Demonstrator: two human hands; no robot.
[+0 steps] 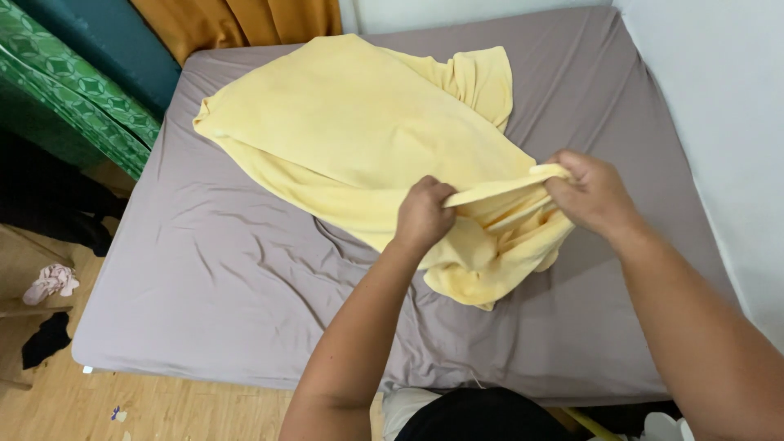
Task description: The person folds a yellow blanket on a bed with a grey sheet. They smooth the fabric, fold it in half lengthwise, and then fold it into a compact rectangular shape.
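Observation:
A large pale yellow towel (pixel 351 131) lies spread and rumpled across the bed, reaching from the far left down to the near middle. My left hand (pixel 423 214) pinches the towel's near edge in a closed fist. My right hand (pixel 592 194) grips the same edge a little to the right, so a short band of cloth is stretched between the two hands. Below them the towel bunches in loose folds.
The bed has a wrinkled grey-mauve sheet (pixel 229 286) and fills most of the view. A white wall (pixel 727 122) runs along its right side. A green patterned mattress (pixel 73 90) leans at the left. Small clothes (pixel 51 282) lie on the wooden floor (pixel 163 408).

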